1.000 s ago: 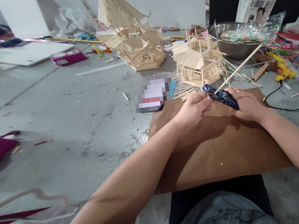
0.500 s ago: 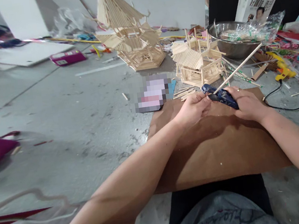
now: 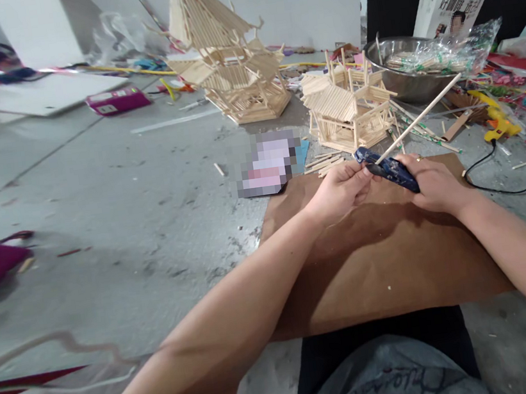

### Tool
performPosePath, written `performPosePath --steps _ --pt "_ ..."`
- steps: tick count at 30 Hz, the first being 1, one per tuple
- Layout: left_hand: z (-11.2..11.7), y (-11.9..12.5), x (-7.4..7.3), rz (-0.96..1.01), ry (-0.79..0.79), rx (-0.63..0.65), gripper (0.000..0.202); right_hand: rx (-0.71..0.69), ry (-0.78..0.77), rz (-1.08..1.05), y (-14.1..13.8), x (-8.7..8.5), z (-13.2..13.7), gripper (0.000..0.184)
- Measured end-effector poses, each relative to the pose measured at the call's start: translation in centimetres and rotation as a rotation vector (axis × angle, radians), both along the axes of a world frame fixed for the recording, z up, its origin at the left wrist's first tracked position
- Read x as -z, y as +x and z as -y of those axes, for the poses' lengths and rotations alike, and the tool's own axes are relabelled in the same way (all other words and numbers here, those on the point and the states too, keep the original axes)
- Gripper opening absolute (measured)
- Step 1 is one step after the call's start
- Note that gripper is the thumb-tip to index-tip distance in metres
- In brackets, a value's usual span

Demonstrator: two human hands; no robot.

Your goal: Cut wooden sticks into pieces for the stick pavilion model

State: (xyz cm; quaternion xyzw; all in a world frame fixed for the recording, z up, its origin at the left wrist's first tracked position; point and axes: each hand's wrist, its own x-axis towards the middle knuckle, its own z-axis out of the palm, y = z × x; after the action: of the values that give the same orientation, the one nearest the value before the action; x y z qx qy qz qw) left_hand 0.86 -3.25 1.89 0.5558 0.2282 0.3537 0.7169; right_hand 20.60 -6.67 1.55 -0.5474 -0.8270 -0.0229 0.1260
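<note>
My right hand (image 3: 435, 181) is closed round a dark blue patterned hand tool (image 3: 398, 174) with a black part near its left end. A thin wooden stick (image 3: 426, 112) slants up and right from the tool, its lower end at the black part. My left hand (image 3: 344, 191) is pinched at that end, against the tool; the fingers hide just what they grip there. Both hands are above a brown sheet (image 3: 379, 266). Just beyond stands a small hexagonal stick-built model (image 3: 353, 107), with short cut sticks (image 3: 325, 164) lying before it.
A taller tiered stick tower (image 3: 236, 65) stands behind. A phone (image 3: 266, 164) lies left of the sheet. To the right are a metal bowl (image 3: 416, 86) with wrapped sticks, a yellow glue gun (image 3: 497, 117) and its black cord. Purple packs (image 3: 117, 102) lie at left.
The stick's upper end has dipped very slightly. Both hands and the blue tool stay in nearly the same place.
</note>
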Motion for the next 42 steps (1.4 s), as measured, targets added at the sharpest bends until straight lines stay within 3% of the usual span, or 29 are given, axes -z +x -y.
performPosePath --steps 16,21,27,33,37,42 --pt "-0.3 -0.2 0.0 -0.009 0.006 -0.025 0.038 0.089 -0.030 0.031 -0.9 -0.5 0.5 0.051" --pt "-0.4 0.0 0.0 -0.056 0.002 -0.067 0.032 0.158 -0.132 0.055 -1.6 -1.5 0.9 0.048" --pt "-0.2 0.9 0.1 -0.420 0.071 -0.213 0.025 0.244 -0.493 0.028 -1.9 -3.2 0.9 0.019" --pt "-0.3 1.2 0.7 -0.946 0.580 -0.290 0.023 0.230 -0.877 -0.164 -1.5 -3.2 -0.1 0.011" --pt "-0.1 1.2 0.7 -1.287 0.669 -0.230 0.032 0.288 -0.938 -0.235 -1.6 -2.4 -0.4 0.009" --pt "0.2 1.4 0.3 -1.413 0.706 -0.160 0.031 0.343 -0.978 -0.235 -2.2 -2.6 -0.3 0.014"
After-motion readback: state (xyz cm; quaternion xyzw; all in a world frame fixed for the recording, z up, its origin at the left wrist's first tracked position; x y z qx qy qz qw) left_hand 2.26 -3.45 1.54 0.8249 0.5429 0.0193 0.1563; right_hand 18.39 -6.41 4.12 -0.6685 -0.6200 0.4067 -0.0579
